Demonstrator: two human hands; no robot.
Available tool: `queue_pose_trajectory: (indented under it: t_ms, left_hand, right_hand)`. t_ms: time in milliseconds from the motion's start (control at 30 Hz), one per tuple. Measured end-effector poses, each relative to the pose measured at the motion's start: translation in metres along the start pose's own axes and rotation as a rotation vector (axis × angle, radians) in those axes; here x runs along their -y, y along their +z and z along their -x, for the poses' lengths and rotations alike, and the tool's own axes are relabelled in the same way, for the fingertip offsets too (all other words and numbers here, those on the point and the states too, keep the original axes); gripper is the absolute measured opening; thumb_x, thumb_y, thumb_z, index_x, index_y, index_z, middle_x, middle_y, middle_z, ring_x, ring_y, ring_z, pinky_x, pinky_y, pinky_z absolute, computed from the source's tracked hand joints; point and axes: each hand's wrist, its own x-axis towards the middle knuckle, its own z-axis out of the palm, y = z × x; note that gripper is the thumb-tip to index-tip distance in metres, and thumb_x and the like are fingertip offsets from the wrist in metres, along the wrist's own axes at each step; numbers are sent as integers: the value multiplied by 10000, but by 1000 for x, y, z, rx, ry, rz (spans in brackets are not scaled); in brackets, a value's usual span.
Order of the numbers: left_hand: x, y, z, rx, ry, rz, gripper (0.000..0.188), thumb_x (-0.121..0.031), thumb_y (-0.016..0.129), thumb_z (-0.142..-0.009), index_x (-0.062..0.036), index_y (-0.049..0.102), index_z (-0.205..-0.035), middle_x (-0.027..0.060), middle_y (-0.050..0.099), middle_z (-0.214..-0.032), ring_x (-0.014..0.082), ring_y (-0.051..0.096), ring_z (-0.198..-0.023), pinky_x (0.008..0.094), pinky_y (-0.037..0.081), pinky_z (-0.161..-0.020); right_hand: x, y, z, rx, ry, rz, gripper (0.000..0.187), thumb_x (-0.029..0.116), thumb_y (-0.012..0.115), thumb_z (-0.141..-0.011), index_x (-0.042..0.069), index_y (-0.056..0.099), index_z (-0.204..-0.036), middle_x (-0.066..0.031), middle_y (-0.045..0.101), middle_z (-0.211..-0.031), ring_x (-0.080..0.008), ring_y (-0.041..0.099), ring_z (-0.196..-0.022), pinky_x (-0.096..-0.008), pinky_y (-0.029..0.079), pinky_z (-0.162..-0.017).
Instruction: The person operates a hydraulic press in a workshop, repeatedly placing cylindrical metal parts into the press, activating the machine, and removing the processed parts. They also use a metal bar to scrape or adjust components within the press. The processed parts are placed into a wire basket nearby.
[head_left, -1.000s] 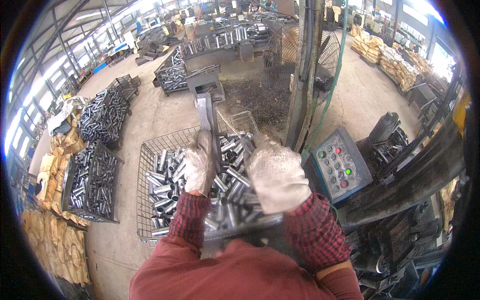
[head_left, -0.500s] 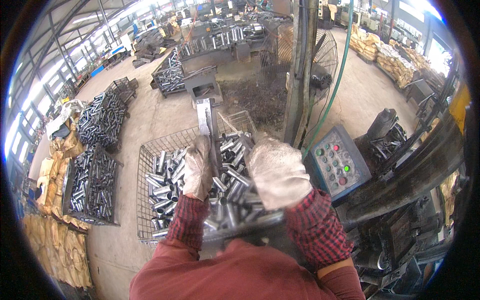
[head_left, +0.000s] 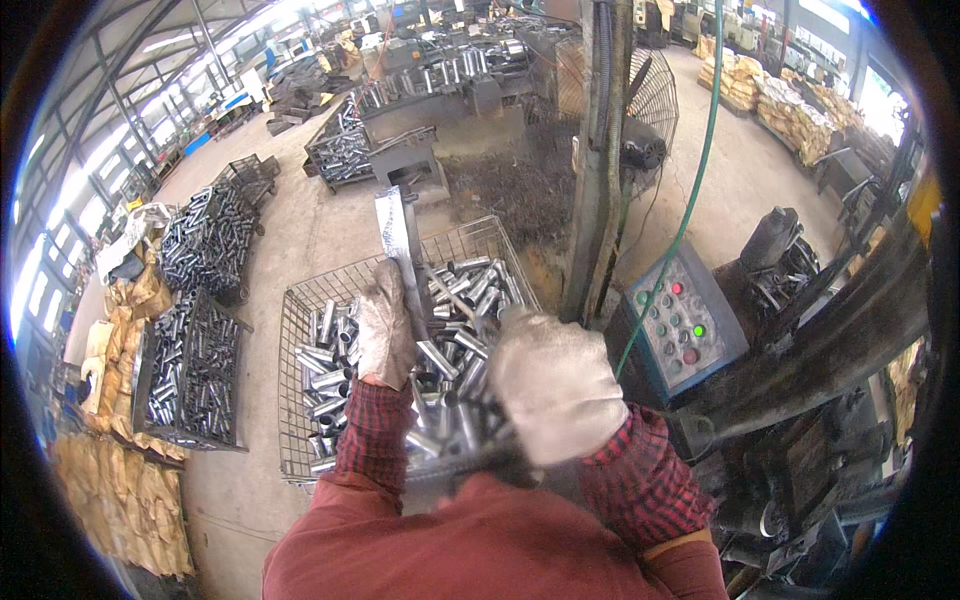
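Both my hands wear pale, soiled work gloves, over a wire basket [head_left: 287,350] full of short shiny metal tubes [head_left: 330,380]. My left hand [head_left: 385,330] is closed round a long metal bar [head_left: 397,225] with a bright flat face and a dark side, pointing away from me. To its right my right hand [head_left: 555,385] is curled closed, its fingers mostly hidden by the glove's back. A thin rod [head_left: 450,292] runs from that hand toward the bar; its gripped end is hidden. Whether the rod touches the bar I cannot tell.
At right stand a control box [head_left: 682,325] with lit buttons and dark machinery [head_left: 800,350]. A steel post [head_left: 598,160] and green hose [head_left: 700,170] rise ahead, beside a large fan [head_left: 650,110]. Bins of tubes [head_left: 195,370] line the left; another bin [head_left: 340,150] stands ahead.
My right hand has moved down toward me, and the thin rod has come back with it. The bar in my left hand has shifted slightly left and tilted.
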Motion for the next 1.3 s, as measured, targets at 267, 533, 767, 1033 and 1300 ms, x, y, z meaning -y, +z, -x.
queue_pose_trajectory:
  t_ms: [267,533,767,1033,1300]
  left_hand:
    - [-9,-1,3,74,33,23,662,-691,458,-1131,-85,703,-1030,-17,643,-768,70,554,-602,242,414,-513]
    - [-2,0,-7,112,37,240,601,-642,541,-1122,-61,691,-1141,-4,645,-778,97,583,-604,258,441,-494]
    - [-6,5,-7,49,-8,317,604,-653,567,-1105,-63,692,-1145,5,659,-786,108,609,-600,244,465,-494]
    - [-7,-3,-9,76,7,359,615,-644,577,-1104,-44,698,-1158,40,701,-838,134,651,-630,274,518,-510]
    - [2,-6,-10,190,50,372,640,-668,567,-1098,-44,688,-1173,48,702,-837,143,659,-634,274,507,-498]
  right_hand:
    - [-10,3,2,-85,-208,131,260,105,697,-798,-46,671,-1007,-212,682,-866,-390,738,-715,-492,604,-617]
    - [-13,9,24,-49,-246,-131,146,95,630,-866,-7,642,-969,-195,668,-838,-388,733,-710,-490,598,-617]
    - [-18,18,48,93,-220,-106,204,156,588,-941,2,639,-1064,-125,647,-920,-314,730,-760,-442,571,-600]
    - [-10,23,59,-284,-422,1117,245,273,592,-995,63,683,-906,-20,547,-682,-204,615,-553,-358,524,-510]
    - [-5,9,41,-151,-254,-61,160,174,628,-938,16,648,-944,-131,649,-810,-341,708,-677,-455,577,-595]
